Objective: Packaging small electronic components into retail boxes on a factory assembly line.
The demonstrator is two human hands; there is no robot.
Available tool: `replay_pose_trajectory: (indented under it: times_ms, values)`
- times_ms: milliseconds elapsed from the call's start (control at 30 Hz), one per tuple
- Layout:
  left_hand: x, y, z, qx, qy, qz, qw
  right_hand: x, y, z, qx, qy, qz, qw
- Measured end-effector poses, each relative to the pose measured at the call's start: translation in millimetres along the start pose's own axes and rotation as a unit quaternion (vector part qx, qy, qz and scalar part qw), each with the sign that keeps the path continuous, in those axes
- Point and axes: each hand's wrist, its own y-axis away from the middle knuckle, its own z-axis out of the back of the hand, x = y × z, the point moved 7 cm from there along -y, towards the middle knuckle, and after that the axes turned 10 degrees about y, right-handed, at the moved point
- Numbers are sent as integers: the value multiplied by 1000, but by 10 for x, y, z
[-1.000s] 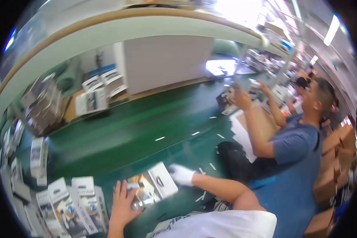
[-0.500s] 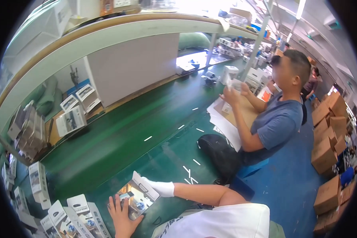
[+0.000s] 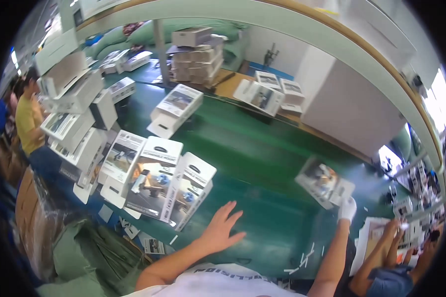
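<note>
My left hand (image 3: 222, 231) is bare and hangs over the green work surface (image 3: 255, 222), fingers spread, holding nothing. Just left of it stand several printed cardboard boxes with raised end flaps, among them a dark-fronted box (image 3: 153, 183) and a narrower box (image 3: 195, 184). On the right my right hand (image 3: 348, 210), in a white glove, grips a printed cardboard box (image 3: 318, 179) by its white flap end. That box is tilted and slightly blurred; the gloved fingers are partly hidden by the flap.
Stacked white boxes (image 3: 74, 106) rise at the left edge, near a person in yellow (image 3: 28, 121). Another open box (image 3: 176, 109) lies farther back. Thin white strips (image 3: 305, 260) are scattered near my right forearm. A co-worker's arms (image 3: 381, 247) show at the right. Overhead runs a shelf edge (image 3: 282, 15).
My view has swung to the left. My left hand has come off the box and is spread apart from it, while my gloved right hand has carried the box outward over the surface.
</note>
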Motion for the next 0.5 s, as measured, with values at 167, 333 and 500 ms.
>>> replay_pose_trajectory:
  times_ms: [167,333,500]
  values:
    - [348,628,103,18,-21,58,998,1610,1161,-1548,-191,375,432,798]
    - [212,550,137,20,-62,46,997,3213,3000,-3909,-3,219,831,511]
    - [246,599,34,28,-49,27,998,3485,2824,-5045,-128,378,830,391]
